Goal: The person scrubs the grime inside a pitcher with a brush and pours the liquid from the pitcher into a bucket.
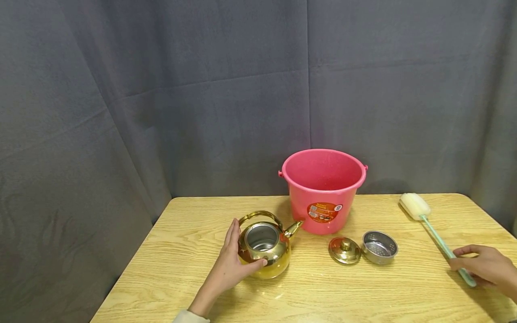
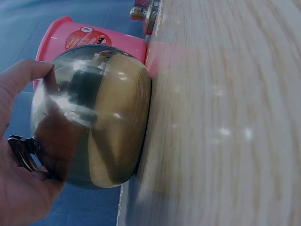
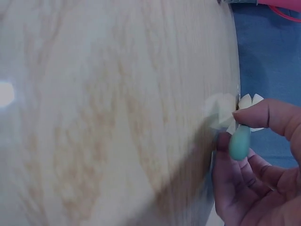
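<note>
Kettle [image 1: 273, 254], lid [image 1: 344, 252] and strainer [image 1: 378, 249] already off, sits gripped by the left hand [image 1: 230, 265], brushing seemingly not begun, the right hand [image 1: 485, 265] pinching the brush [image 1: 438, 238] near the right edge of the tabletop [image 1: 315, 298].

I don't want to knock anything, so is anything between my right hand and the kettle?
Yes: the metal strainer and gold lid sit on the table between your right hand and the kettle.

Left side: a pale, off-white sleeve [image 1: 190, 317] was noted at the lower edge of the head view, its plain cuff ending short of the wrist; fabric detail was too small to determine. The left hand [image 1: 230, 264] and right hand [image 1: 484, 268] were bare, with slender fingers.
</note>
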